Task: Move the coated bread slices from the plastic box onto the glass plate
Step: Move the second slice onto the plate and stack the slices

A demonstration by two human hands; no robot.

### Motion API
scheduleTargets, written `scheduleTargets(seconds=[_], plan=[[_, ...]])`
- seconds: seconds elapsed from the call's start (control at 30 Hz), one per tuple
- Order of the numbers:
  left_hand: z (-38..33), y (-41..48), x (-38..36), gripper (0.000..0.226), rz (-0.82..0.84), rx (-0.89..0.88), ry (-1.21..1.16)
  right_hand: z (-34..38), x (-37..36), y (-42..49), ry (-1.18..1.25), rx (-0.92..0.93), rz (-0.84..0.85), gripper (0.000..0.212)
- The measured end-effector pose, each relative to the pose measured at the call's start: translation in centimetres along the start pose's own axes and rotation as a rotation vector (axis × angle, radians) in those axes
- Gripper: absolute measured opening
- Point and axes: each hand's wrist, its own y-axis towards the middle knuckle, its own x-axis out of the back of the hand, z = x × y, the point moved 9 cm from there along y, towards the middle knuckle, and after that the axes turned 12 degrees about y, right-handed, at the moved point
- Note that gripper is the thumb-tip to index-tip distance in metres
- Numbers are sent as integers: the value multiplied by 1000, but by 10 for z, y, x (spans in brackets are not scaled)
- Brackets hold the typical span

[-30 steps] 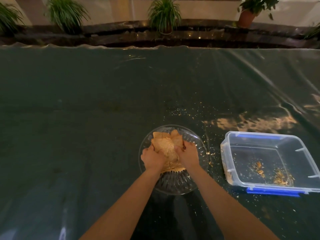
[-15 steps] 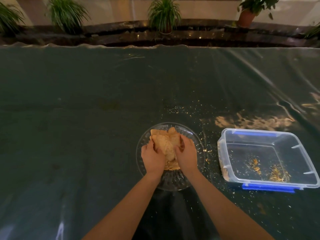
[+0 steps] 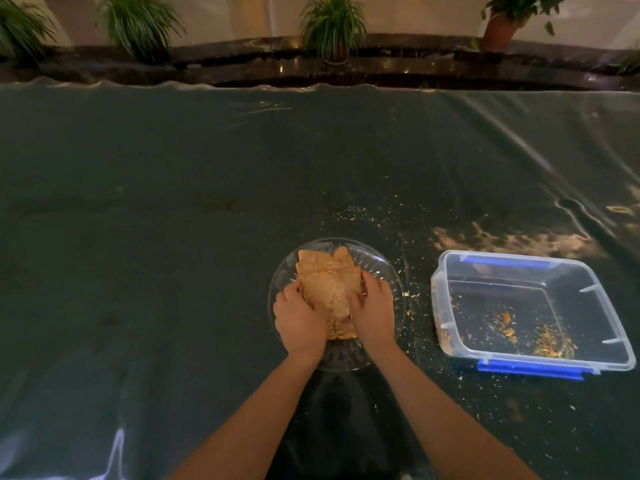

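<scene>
A stack of crumb-coated bread slices (image 3: 329,285) lies on the round glass plate (image 3: 381,268) near the table's front centre. My left hand (image 3: 299,318) presses against the stack's left side and my right hand (image 3: 372,311) against its right side, fingers curled on the top slice. To the right stands the clear plastic box (image 3: 526,268) with blue clips; it holds only loose crumbs on its floor and no slices.
The table carries a dark cloth under a shiny clear plastic sheet (image 3: 173,202). Crumbs are scattered around the plate and box. Potted plants (image 3: 332,26) line a ledge beyond the table's far edge.
Both hands have stayed on the bread stack, shifting slightly along its sides. The view has drifted a little; the plate and box have not moved on the table.
</scene>
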Motion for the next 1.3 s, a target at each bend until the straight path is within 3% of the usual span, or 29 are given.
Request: scheduleTargets(seconds=[0.33,0.97,1.3], plan=[[-5,-12,5,40,-26,-3,-133,13,12,-16,77,62,-41,44],[21,-13,-12,44,42,40,-64,-15,9,-18,-3,-50,75,40],[23,-10,-16,45,77,66,-125,-18,6,-22,169,-148,109,38]])
